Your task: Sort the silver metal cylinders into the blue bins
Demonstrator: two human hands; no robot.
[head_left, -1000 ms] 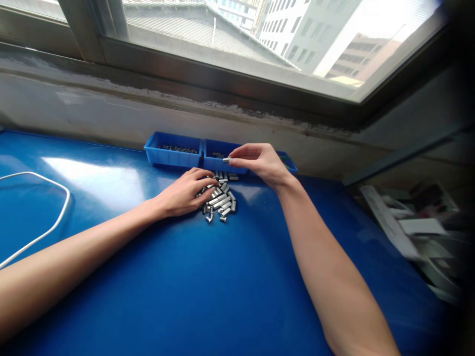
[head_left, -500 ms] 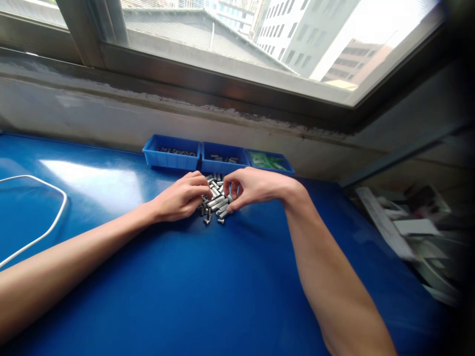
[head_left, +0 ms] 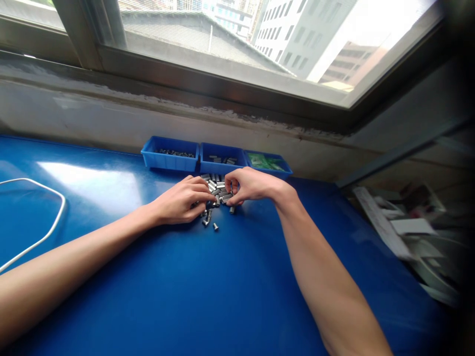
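Observation:
Small metal parts [head_left: 219, 187] lie in a pile on the blue table between my two hands, some long and some short like screws. My left hand [head_left: 185, 200] touches the pile's left side, fingers bent; what is under the fingertips is hidden. At the pile's right side my right hand [head_left: 249, 185] has thumb and fingers curled together around something too small to name. A short screw-like piece [head_left: 215, 227] lies apart in front of the pile, and a dark cylinder [head_left: 232, 209] is below my right fingertips.
Behind the pile stand three joined blue bins: the left bin [head_left: 170, 161] and middle bin [head_left: 223, 167] hold small metal parts, the right bin [head_left: 272, 172] green packets. A white cable [head_left: 55, 222] curves at left. Boxes and papers [head_left: 413, 226] lie at far right.
My left fingers have reached further right into the pile. My right thumb has closed in on the fingers. Some pieces have shifted, and one short piece now lies nearer the front.

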